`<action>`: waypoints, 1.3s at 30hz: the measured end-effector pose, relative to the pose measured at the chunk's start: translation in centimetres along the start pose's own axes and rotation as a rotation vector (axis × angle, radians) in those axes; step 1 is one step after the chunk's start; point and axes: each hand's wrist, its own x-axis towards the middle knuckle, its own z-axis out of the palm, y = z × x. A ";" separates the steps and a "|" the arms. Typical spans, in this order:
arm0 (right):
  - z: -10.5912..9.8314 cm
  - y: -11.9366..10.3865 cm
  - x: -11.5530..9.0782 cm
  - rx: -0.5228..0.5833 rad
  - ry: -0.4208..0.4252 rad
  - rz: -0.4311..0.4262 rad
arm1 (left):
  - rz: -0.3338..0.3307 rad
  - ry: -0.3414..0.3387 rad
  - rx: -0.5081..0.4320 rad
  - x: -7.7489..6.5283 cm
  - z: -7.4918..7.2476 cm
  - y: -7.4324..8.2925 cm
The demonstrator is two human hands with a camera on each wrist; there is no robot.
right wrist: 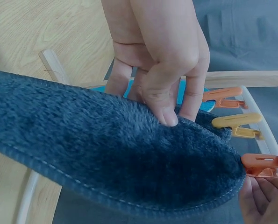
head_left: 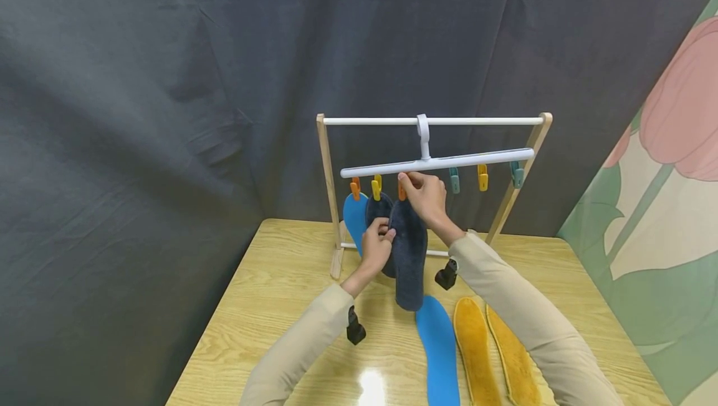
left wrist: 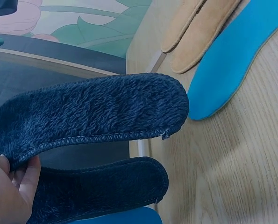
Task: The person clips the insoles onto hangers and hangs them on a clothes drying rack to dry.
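Note:
A dark blue fuzzy insole (head_left: 410,256) hangs below the white hanger (head_left: 387,169), its top edge at an orange clip (right wrist: 260,161). My left hand (head_left: 377,246) pinches this insole by its side edge, thumb on the fuzzy face. With thumb and fingers my right hand (head_left: 427,197) pinches the orange clip at the insole's top; whether the clip bites the edge I cannot tell. Just behind, a second dark insole (left wrist: 101,189) hangs from a yellow clip (right wrist: 237,122). Left of it a blue insole (head_left: 353,216) hangs from another orange clip (head_left: 356,189).
The hanger hooks over a white rail (head_left: 370,121) on a wooden stand (head_left: 328,169). Teal clips (head_left: 454,180) and a yellow clip (head_left: 482,178) hang on its right half. On the table (head_left: 269,294) lie a blue insole (head_left: 439,350) and two tan insoles (head_left: 475,343).

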 end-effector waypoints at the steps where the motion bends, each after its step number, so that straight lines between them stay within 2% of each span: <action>1: 0.0 0.0 0.0 -0.001 0.000 -0.001 | -0.006 0.003 -0.001 0.0 0.0 0.1; 10: -0.1 0.0 0.1 -0.004 -0.001 -0.006 | -0.022 0.019 -0.012 0.3 0.0 0.8; 39: -0.2 0.1 -0.1 -0.010 -0.008 -0.007 | -0.025 0.039 -0.035 0.7 0.1 1.2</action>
